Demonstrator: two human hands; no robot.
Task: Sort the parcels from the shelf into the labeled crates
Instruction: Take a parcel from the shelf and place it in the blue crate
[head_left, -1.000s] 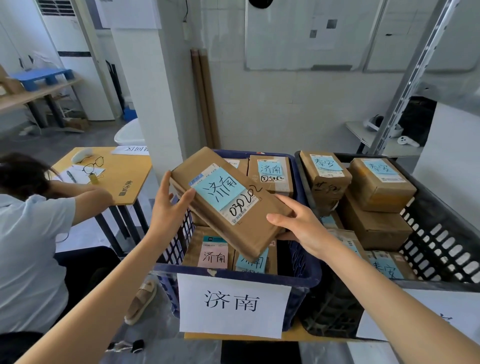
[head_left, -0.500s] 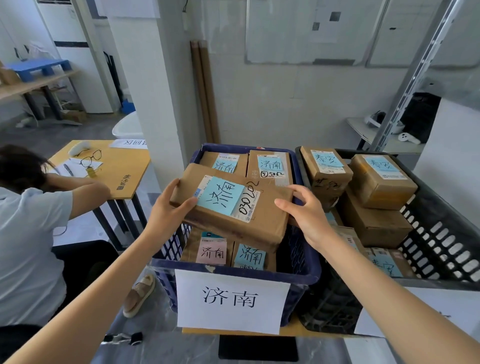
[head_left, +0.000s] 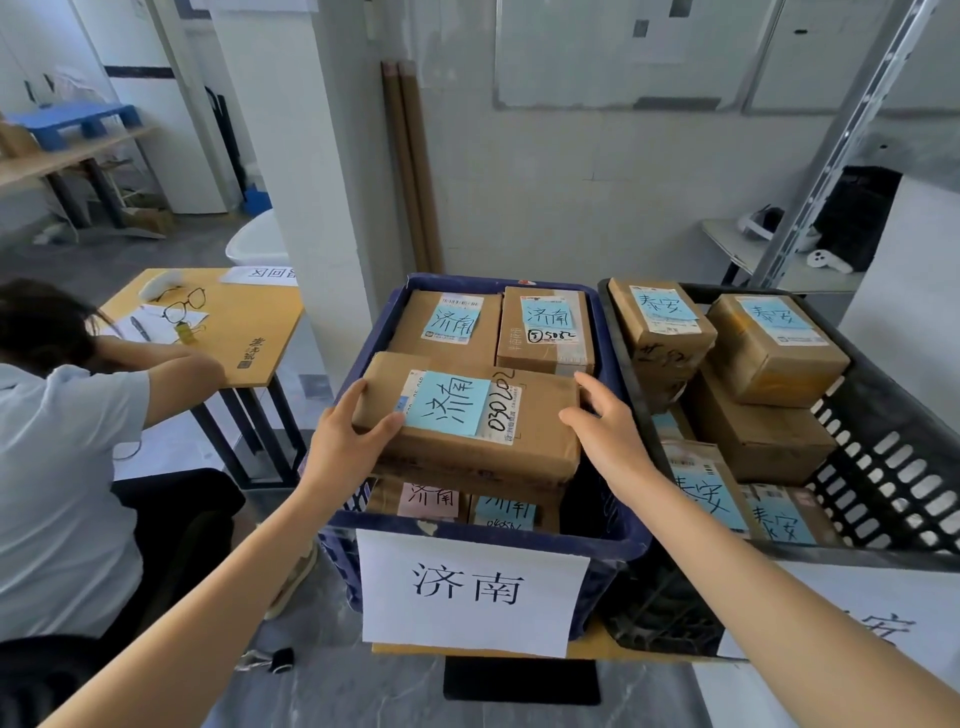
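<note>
Brown cardboard parcel (head_left: 470, 415) lies in the dark blue plastic crate (head_left: 457, 283). The left hand (head_left: 343, 447) clamps its left end with its fingers. The right hand (head_left: 608, 436) rests its fingers apart against the right end.

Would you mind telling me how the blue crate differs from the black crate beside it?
The blue crate is dark blue; the black crate is black. The blue crate's parcels carry notes reading 济南, the black crate's read 泰安. The blue crate's front sign shows whole; the black crate's is cut off by the frame. Both hold brown cardboard parcels.
</note>
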